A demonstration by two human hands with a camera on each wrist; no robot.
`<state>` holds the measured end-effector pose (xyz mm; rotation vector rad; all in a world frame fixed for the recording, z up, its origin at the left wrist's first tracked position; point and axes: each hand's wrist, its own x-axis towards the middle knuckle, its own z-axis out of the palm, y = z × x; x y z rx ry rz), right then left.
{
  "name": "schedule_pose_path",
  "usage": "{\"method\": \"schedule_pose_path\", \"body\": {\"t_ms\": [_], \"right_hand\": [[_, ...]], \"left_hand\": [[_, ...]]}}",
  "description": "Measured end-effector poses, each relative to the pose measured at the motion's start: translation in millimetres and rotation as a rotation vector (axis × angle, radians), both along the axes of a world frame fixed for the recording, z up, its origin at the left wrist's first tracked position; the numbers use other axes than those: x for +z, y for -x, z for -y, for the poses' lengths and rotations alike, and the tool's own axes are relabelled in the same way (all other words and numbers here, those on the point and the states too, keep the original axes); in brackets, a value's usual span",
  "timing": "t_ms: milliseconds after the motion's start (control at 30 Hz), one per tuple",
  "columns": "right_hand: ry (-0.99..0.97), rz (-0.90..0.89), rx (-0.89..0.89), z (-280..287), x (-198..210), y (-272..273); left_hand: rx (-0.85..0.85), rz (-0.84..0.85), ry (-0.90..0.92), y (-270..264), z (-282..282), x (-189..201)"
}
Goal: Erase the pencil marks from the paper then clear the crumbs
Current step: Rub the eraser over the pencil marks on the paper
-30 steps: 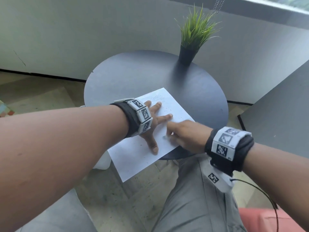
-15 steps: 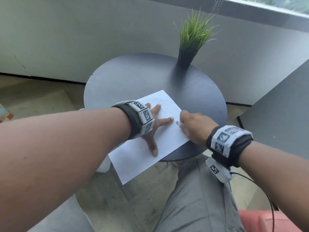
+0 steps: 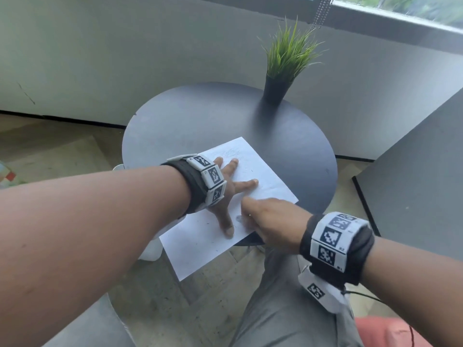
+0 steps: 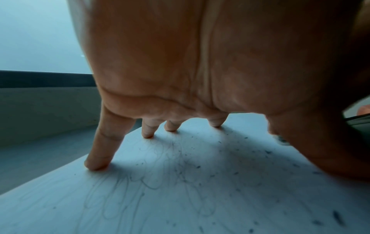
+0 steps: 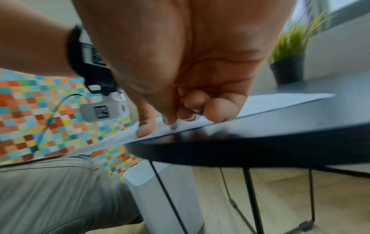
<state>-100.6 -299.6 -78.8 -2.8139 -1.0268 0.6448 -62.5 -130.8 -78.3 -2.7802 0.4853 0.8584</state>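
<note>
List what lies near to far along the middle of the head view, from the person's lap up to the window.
Grey trouser leg → overhanging near corner of the paper → left hand flat on the sheet → faint pencil scribble → bare dark tabletop → potted grass plant → grey wall → window.

No readable words or brands anywhere. White wrist-band tiles (image 3: 330, 236) carry black square fiducial patterns only; tiny corner characters too small to read. White sheet of paper (image 3: 263, 176) shows scribbles, not letters.
</note>
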Motion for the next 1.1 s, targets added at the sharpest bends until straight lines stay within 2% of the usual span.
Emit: {"method": "schedule_pose_path", "body": {"t_ms": [67, 167, 200, 267, 367, 400, 433, 533, 567, 633, 700, 733, 800, 900, 933, 1000, 1067, 1100], "right_hand": [[0.006, -0.008, -0.05, 5.9, 0.7, -9.8], [0.064, 0.065, -0.343, 25.1, 4.5, -44.8], [0.054, 0.085, -0.385, 26.9, 5.1, -47.8], [0.03, 0.092, -0.319, 19.0, 5.2, -35.3], [-0.022, -0.004, -0.051, 1.6, 3.8, 3.8], [-0.017, -0.027, -0.021, 2.2, 3.4, 5.9], [-0.004, -0.036, -0.049, 6.6, 3.2, -1.3], [0.024, 0.028, -0.341, 27.1, 3.6, -38.3], [0.025, 0.058, -0.385, 28.7, 3.7, -41.9], [0.019, 0.097, -0.272, 19.5, 1.0, -29.6], [-0.006, 0.029, -0.064, 3.8, -2.5, -1.4], [-0.016, -0.026, -0.019, 2.2, -3.1, 6.0], [0.008, -0.035, -0.104, 11.8, -1.6, -8.8], [0.036, 0.054, -0.406, 32.6, 6.0, -38.6], [0.035, 0.08, -0.401, 31.4, 5.8, -35.5], [0.012, 0.075, -0.269, 16.2, 2.9, -13.6], [-0.011, -0.012, -0.109, 0.4, 0.4, 15.6], [-0.002, -0.042, -0.096, 0.1, 0.0, 18.0]], "left_hand": [[-0.003, -0.002, -0.001, 0.6, -0.2, 0.8], [-0.001, 0.004, 0.001, 0.0, 0.8, 1.4], [0.002, 0.002, 0.001, -0.1, 0.6, 1.3], [0.014, 0.0, 0.01, 0.4, 0.8, -0.4], [0.027, 0.008, 0.028, 3.1, 0.2, -5.4], [0.025, 0.011, 0.033, 3.9, 0.2, -5.9], [0.021, 0.013, 0.04, 4.6, 0.2, -5.9], [0.017, 0.021, 0.046, 4.4, 0.1, -5.1], [0.018, 0.022, 0.043, 4.5, -0.4, -5.0], [0.015, 0.026, 0.038, 3.7, -0.8, -6.3], [0.012, 0.021, 0.038, 4.0, -1.1, -7.5], [0.012, 0.022, 0.038, 3.6, -1.0, -7.4], [0.012, 0.022, 0.042, 3.8, -0.7, -6.7], [0.017, 0.028, 0.047, 3.4, -0.6, -7.0], [0.015, 0.028, 0.042, 3.3, -0.4, -7.1], [0.01, 0.027, 0.029, 2.5, 1.0, -7.2], [0.002, 0.033, 0.009, 1.9, 1.8, -7.1], [0.001, 0.032, 0.003, 2.4, 2.3, -6.7]]}}
